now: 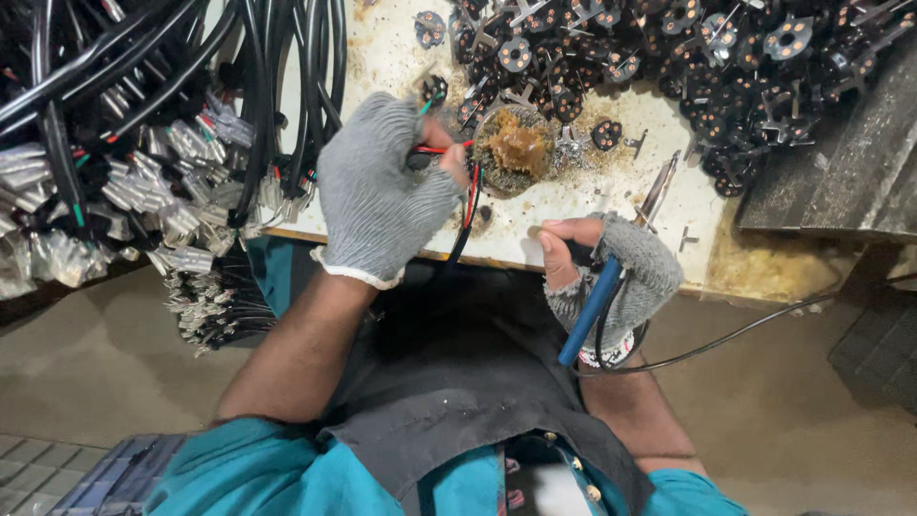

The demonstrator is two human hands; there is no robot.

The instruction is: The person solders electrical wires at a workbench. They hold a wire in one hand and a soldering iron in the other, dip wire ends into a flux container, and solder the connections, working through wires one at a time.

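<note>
My left hand, in a grey fingerless glove, pinches the stripped ends of a black cable with red and green wires at the rim of a small round tin of brown paste. My right hand, also gloved, grips a soldering iron with a blue handle. Its metal tip rests on the white worktop to the right of the tin. The iron's black cord trails off to the right.
A big heap of black round connector parts covers the back of the stained white worktop. Bundles of black cables with metal terminals hang at the left. A dark block stands at the right.
</note>
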